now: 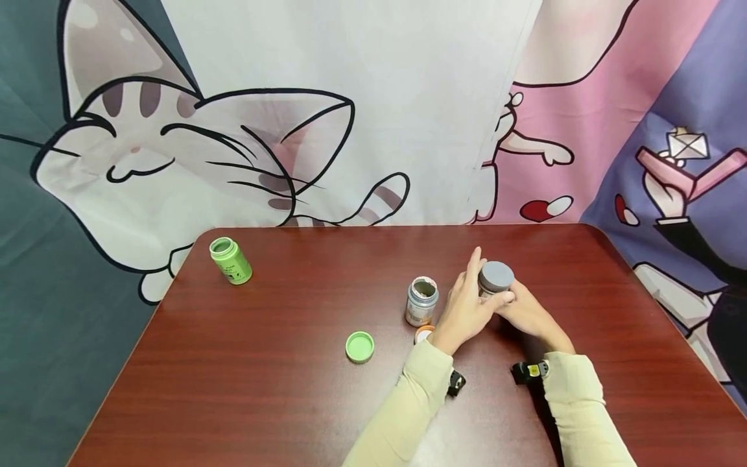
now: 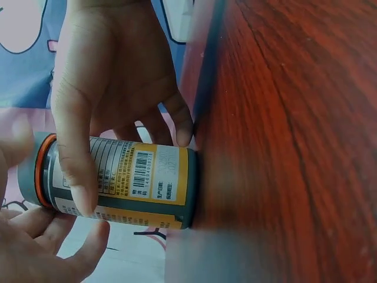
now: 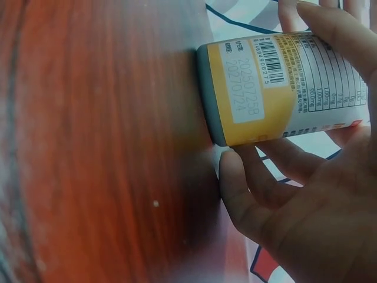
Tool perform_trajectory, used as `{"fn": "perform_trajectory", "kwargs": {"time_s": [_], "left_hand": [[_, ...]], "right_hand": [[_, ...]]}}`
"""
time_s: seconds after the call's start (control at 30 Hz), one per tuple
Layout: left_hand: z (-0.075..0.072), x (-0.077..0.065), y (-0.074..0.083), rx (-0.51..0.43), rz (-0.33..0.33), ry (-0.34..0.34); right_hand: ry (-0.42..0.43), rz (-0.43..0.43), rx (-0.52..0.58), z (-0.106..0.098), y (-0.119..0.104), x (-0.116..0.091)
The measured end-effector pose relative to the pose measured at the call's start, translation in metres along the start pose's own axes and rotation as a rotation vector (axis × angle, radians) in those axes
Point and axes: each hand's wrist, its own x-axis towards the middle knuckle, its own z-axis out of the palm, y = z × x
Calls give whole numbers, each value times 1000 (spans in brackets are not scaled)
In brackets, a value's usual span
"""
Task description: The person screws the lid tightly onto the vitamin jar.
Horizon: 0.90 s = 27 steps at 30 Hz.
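Observation:
A grey bottle [image 2: 168, 177] with a yellow and white label stands between both hands, its base right by the table surface. Its grey lid [image 1: 496, 275] is on, with an orange band below it in the left wrist view. My left hand [image 1: 465, 310] holds the bottle near the lid, thumb on the near side and fingers reaching behind. From the right, my right hand [image 1: 530, 316] grips the bottle's body; in the left wrist view its thumb lies across the label. Barcode and printed dates show on the bottle in the right wrist view.
An uncapped grey bottle [image 1: 421, 310] stands left of my left hand, with an orange-rimmed lid [image 1: 423, 334] partly hidden by that hand. A green lid [image 1: 360, 347] lies farther left. An uncapped green bottle [image 1: 233, 264] stands at the table's [image 1: 233, 389] far left corner. Printed cloth hangs behind.

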Motion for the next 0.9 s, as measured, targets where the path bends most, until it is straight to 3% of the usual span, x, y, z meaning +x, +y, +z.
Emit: {"fn": "perform_trajectory", "kwargs": {"time_s": [0.13,0.33,0.6,0.7,0.9], "left_hand": [[4,-3,1,-19,-36,72],[8,-4,2,94,-37,152],[5,-7,2,163,-27,123],[4,-6,4,213,16,101],[4,-3,6,329,102,103]], "right_hand": [[2,-29,4,2,1,0],[-7,7,38,5,2,0],[-32,59,39,6,0,1],[-36,68,33,3,-11,-2],[-31,53,37,0,-7,-1]]}}
